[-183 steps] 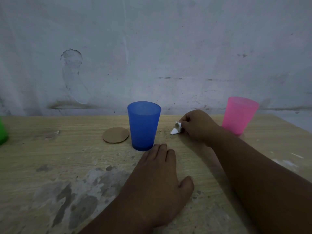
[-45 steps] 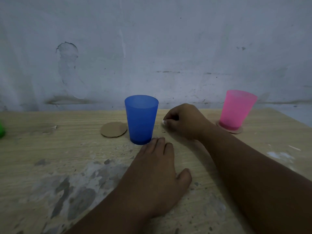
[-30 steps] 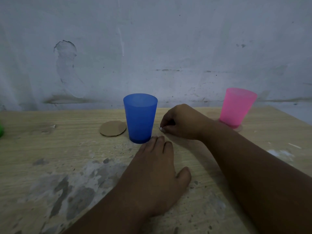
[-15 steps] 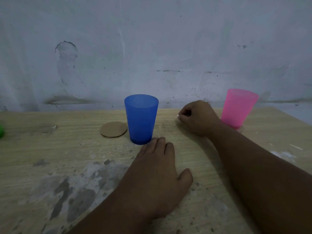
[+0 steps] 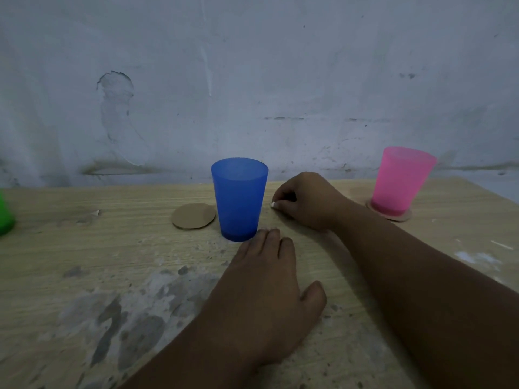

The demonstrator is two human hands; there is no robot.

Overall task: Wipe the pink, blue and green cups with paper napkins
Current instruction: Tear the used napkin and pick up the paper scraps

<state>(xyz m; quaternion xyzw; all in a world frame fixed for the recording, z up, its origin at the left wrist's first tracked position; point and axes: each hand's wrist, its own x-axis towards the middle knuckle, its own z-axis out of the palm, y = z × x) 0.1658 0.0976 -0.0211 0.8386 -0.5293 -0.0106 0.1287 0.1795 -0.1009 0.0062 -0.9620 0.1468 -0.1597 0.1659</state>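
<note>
Head view: right hand fingers pinch napkin scrap beside blue cup.

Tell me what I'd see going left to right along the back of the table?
Green cup → cardboard disc → blue cup → right hand pinching a napkin scrap → pink cup.

Dim, flat, bluish light is spread evenly over the scene, and the wall is rendered grey and grainy. Only faint, soft shadows are cast on the table. The green cup is smeared at the warped left edge; the right forearm is left underexposed
</note>
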